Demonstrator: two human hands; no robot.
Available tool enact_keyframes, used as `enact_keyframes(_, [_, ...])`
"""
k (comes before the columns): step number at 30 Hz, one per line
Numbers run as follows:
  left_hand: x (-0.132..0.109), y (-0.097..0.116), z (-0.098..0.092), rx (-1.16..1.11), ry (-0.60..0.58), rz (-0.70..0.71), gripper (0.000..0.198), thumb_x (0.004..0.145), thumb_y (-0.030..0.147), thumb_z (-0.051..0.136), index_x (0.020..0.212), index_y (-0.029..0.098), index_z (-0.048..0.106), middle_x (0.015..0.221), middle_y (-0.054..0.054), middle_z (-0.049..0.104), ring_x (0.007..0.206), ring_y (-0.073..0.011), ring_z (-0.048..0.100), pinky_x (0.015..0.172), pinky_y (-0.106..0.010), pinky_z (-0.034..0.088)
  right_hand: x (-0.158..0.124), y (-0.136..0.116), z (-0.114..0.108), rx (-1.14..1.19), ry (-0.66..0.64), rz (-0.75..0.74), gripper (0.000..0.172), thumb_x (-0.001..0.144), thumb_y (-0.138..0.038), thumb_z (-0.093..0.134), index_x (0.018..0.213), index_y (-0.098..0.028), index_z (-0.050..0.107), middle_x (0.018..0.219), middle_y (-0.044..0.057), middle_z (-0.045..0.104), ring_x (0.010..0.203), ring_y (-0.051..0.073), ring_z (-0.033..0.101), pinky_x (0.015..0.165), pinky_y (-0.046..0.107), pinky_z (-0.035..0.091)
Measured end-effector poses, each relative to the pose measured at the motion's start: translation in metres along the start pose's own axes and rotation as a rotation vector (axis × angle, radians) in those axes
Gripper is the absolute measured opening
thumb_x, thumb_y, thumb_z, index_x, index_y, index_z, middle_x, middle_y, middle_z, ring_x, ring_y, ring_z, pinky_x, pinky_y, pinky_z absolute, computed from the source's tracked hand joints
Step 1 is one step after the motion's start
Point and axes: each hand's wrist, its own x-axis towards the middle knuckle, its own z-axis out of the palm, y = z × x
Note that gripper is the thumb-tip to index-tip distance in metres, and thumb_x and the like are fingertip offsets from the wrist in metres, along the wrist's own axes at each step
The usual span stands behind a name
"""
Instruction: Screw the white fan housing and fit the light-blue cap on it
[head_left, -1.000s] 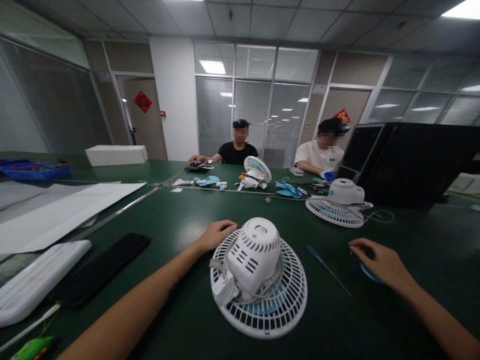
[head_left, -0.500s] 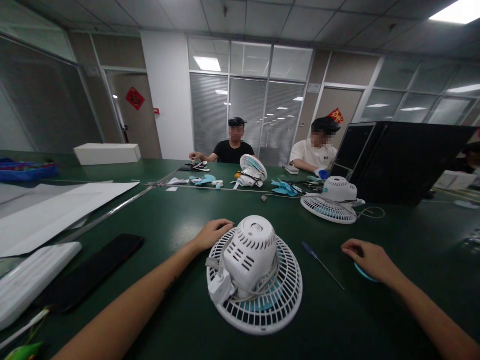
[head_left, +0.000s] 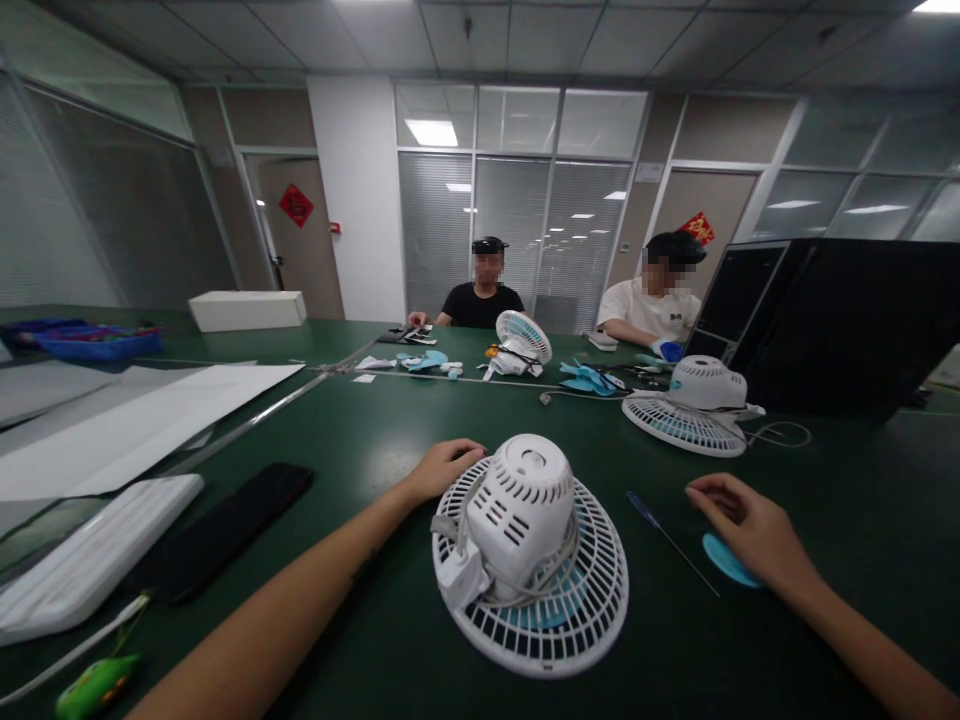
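Observation:
A white electric fan (head_left: 525, 520) lies grille-down on the green table in front of me, its motor housing on top and its cord and plug gathered around the base. My left hand (head_left: 446, 468) rests at the far left rim of the grille, fingers stretched out and partly hidden by it. Over the table on the right, my right hand (head_left: 754, 525) has loosely curved fingers, apart and holding nothing visible. Partly beneath it is a light-blue round disc (head_left: 727, 560). Between that hand and the fan lies a screwdriver (head_left: 671, 540) with a blue handle and long thin shaft.
Farther right lies another white fan (head_left: 686, 420) near a large black case (head_left: 832, 320). Blue fan blades (head_left: 587, 378) and a third fan (head_left: 521, 345) are farther back, before two seated people. Left are a black phone (head_left: 232, 520), a white power strip (head_left: 97, 550) and white sheets (head_left: 172, 410).
The view has turned slightly left, so everything appears shifted right. My right hand has lifted slightly and shifted left relative to the disc, showing more of it. My left hand stays at the grille.

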Motion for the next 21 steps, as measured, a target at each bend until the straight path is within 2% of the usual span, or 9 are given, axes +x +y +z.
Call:
enact_keyframes(4, [0.003,-0.001,0.000,-0.070,0.030,0.000,0.034,0.085,0.039,0.055,0.098,0.014,0.074,0.105,-0.009,0.076,0.105,-0.0266,0.066,0.097,-0.036,0.048,0.004,0.004,-0.006,0.031,0.045,0.065,0.041,0.065,-0.054,0.054,0.088,-0.022,0.064,0.092,0.015,0.073,0.089,0.036,0.069,0.075,0.047,0.056])
enact_keyframes(7, [0.006,0.008,-0.005,-0.147,0.086,0.011,0.034,0.088,0.035,0.052,0.104,0.012,0.072,0.107,-0.010,0.076,0.106,-0.0256,0.065,0.100,-0.037,0.046,0.005,0.005,-0.008,0.050,0.053,0.114,0.043,0.062,-0.055,0.056,0.088,-0.023,0.064,0.092,0.014,0.073,0.090,0.037,0.069,0.075,0.047,0.056])
enact_keyframes(10, [0.007,0.028,-0.011,-0.232,0.135,0.051,0.039,0.093,0.035,0.045,0.113,0.012,0.069,0.115,-0.011,0.073,0.112,-0.0256,0.063,0.102,-0.039,0.044,0.006,0.006,-0.007,0.051,0.067,0.116,0.043,0.060,-0.058,0.058,0.084,-0.023,0.066,0.089,0.012,0.074,0.088,0.036,0.069,0.078,0.047,0.055])
enact_keyframes(14, [0.000,0.068,-0.014,-0.324,0.141,0.140,0.043,0.096,0.035,0.038,0.122,0.012,0.064,0.123,-0.012,0.069,0.116,-0.0278,0.061,0.101,-0.043,0.043,0.007,0.010,-0.005,0.072,0.091,0.098,0.041,0.056,-0.058,0.060,0.081,-0.025,0.066,0.087,0.011,0.074,0.087,0.036,0.069,0.080,0.048,0.055])
enact_keyframes(17, [-0.015,0.098,-0.011,-0.372,0.094,0.229,0.042,0.094,0.035,0.041,0.123,0.015,0.063,0.129,-0.010,0.066,0.119,-0.0272,0.059,0.102,-0.041,0.043,0.008,0.011,-0.004,0.072,0.089,0.100,0.041,0.055,-0.057,0.060,0.081,-0.026,0.065,0.086,0.011,0.074,0.087,0.037,0.069,0.082,0.049,0.054])
enact_keyframes(20, [-0.035,0.122,-0.008,-0.350,-0.090,0.416,0.045,0.092,0.037,0.050,0.133,0.020,0.055,0.141,-0.008,0.057,0.129,-0.0293,0.051,0.110,-0.045,0.036,0.009,0.010,-0.005,0.065,0.079,0.118,0.043,0.053,-0.058,0.059,0.080,-0.025,0.065,0.087,0.012,0.073,0.087,0.037,0.068,0.082,0.050,0.054])
enact_keyframes(21, [-0.041,0.128,-0.006,-0.306,-0.133,0.434,0.047,0.092,0.037,0.053,0.136,0.021,0.052,0.144,-0.008,0.054,0.130,-0.0295,0.050,0.110,-0.045,0.036,0.010,0.009,-0.005,0.067,0.070,0.129,0.044,0.053,-0.059,0.059,0.080,-0.024,0.065,0.087,0.012,0.073,0.087,0.037,0.068,0.081,0.050,0.054])
